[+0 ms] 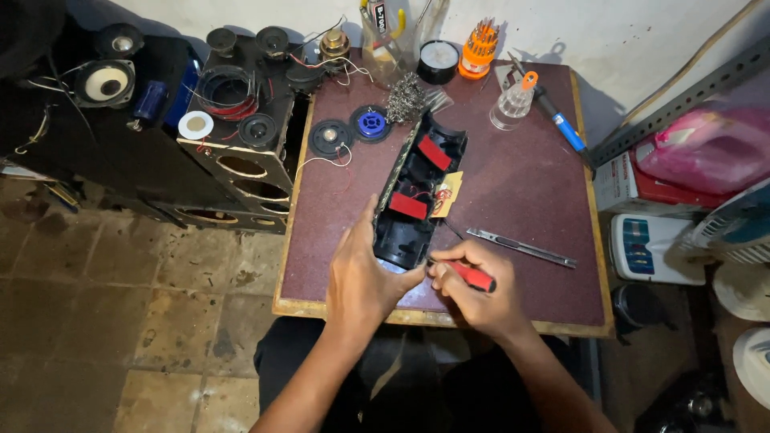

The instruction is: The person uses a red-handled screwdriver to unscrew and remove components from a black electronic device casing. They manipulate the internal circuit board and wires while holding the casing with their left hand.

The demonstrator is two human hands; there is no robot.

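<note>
Small electronics repair workshop, judging by the worn maroon worktable (513, 184): loose speaker drivers (350, 131) at its far left corner, orange screwdriver bit set (479, 48) along its back edge, gutted black speaker cabinets (241, 152) just left of it, soldering iron (559, 120) near its far right corner.

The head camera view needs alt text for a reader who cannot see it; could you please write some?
The left hand steadies a long black plastic case lying open on a maroon table, while the right hand holds a red-handled screwdriver at its near end. Small speakers, a metal strip and tools lie around it.
</note>
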